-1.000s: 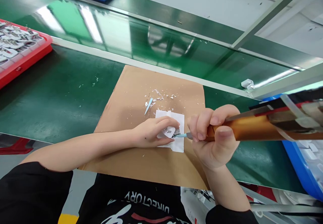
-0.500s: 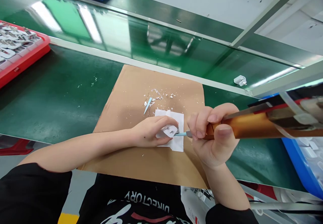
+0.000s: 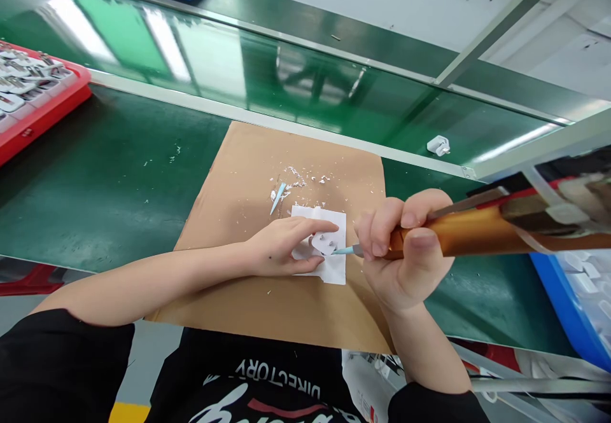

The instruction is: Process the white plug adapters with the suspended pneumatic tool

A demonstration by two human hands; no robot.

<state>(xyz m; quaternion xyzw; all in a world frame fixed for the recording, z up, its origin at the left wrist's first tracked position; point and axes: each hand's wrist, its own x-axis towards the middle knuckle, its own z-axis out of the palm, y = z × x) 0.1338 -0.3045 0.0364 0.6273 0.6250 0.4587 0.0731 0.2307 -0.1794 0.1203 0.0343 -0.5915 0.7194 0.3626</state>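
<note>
My left hand [image 3: 281, 245] rests on the cardboard mat, with the forefinger above and the thumb below a small white charger plug [image 3: 324, 243]. Metal pins show on the plug's upward face. Under it lies a white paper-like sheet [image 3: 338, 270]. My right hand [image 3: 405, 251] is wrapped round the orange-brown handle of a cutting tool [image 3: 470, 229]. Its pale blue blade [image 3: 344, 250] points left, and the tip meets or nearly meets the plug's lower right edge. A loose pale blue blade-like piece [image 3: 277, 198] lies among white shavings [image 3: 298, 178] beyond my left hand.
The brown cardboard mat [image 3: 229, 302] covers part of the green bench [image 3: 119, 175]. A red tray [image 3: 57, 108] of plug parts stands at left, a blue bin [image 3: 563, 302] of white parts at right. Another white plug [image 3: 438, 145] sits near the metal post [image 3: 506, 28].
The plug has shifted slightly right and turned between my left fingers, which now reach further out along it. My right hand and the tool have barely moved.
</note>
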